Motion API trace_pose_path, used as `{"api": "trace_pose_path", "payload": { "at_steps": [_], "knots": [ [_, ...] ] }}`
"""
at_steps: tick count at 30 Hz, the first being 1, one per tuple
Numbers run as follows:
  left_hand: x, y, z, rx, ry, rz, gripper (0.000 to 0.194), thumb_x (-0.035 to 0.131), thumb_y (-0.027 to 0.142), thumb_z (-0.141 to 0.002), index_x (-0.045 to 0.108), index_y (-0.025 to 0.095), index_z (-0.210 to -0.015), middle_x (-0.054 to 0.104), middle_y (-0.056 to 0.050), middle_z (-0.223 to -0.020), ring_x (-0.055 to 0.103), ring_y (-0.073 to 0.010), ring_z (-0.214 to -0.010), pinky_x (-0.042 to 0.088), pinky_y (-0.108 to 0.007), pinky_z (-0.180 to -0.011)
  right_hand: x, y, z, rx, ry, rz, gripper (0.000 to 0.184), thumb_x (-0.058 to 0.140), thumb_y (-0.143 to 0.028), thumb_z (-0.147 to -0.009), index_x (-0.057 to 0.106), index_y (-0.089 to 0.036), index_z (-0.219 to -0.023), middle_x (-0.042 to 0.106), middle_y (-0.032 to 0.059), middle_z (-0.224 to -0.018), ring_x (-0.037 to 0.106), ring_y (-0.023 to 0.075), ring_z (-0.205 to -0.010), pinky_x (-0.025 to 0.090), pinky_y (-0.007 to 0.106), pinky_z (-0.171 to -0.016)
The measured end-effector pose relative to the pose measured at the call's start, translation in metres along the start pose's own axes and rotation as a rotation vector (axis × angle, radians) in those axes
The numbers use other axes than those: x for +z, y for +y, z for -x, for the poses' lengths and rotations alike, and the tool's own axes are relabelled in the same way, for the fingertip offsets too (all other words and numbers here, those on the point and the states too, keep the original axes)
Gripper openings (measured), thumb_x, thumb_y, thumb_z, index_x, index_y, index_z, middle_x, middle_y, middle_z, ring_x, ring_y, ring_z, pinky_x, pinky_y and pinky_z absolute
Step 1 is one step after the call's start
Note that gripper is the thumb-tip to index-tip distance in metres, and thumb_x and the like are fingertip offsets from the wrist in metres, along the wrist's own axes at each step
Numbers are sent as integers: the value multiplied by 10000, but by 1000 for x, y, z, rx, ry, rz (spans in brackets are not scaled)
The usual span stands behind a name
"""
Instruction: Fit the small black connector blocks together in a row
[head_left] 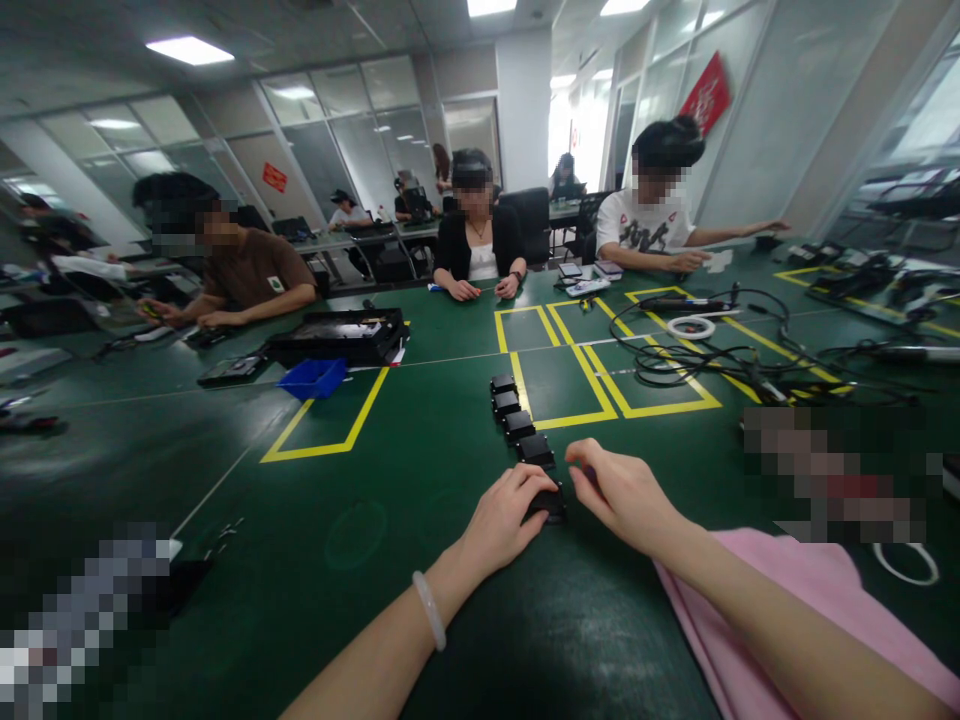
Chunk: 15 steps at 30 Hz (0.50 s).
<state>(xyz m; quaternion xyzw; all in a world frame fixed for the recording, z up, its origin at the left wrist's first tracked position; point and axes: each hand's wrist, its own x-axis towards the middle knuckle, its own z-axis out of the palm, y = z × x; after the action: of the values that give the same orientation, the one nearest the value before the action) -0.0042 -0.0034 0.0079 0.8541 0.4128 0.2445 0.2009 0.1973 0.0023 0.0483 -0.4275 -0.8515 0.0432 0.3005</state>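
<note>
Several small black rectangular blocks (519, 427) form a slightly curved row running away from me on the green table (420, 540). At the near end, my left hand (504, 515) has its fingers and thumb around the closest black block (553, 504), which rests on the tabletop. A pale bracelet circles that wrist. Just to the right of this block is my right hand (622, 495), apart from it, with fingers curled in toward the thumb. Whatever those fingertips may hold is too small or hidden to make out.
Yellow tape outlines (562, 420) mark the table ahead. A blue bin (313, 378) stands beside a black open case (337, 335) at left. Black cables (675, 360) spread at right, near a pink cloth (787, 590). Three people sit across the table.
</note>
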Motion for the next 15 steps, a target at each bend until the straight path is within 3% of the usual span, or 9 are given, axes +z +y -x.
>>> {"api": "trace_pose_path", "payload": {
  "at_steps": [8,15],
  "knots": [
    [1,-1,0,-4,-1,1,392,574,90,-798,502,255,-1146,502,-31,-1187,494,-206,-1091,428,-362,-961,1,1,1,-23,-15,-5,136,409,-311,-951,470,-205,-892,601,-9,-706,588,135,-624,382,234,-591],
    [1,-2,0,5,-4,2,357,561,95,-805,512,249,-1123,501,-38,-1192,499,-210,-1089,434,-369,-953,4,2,0,-24,33,23,78,410,-230,-931,467,-196,-971,613,-1,-757,599,136,-636,394,237,-601]
  ]
}}
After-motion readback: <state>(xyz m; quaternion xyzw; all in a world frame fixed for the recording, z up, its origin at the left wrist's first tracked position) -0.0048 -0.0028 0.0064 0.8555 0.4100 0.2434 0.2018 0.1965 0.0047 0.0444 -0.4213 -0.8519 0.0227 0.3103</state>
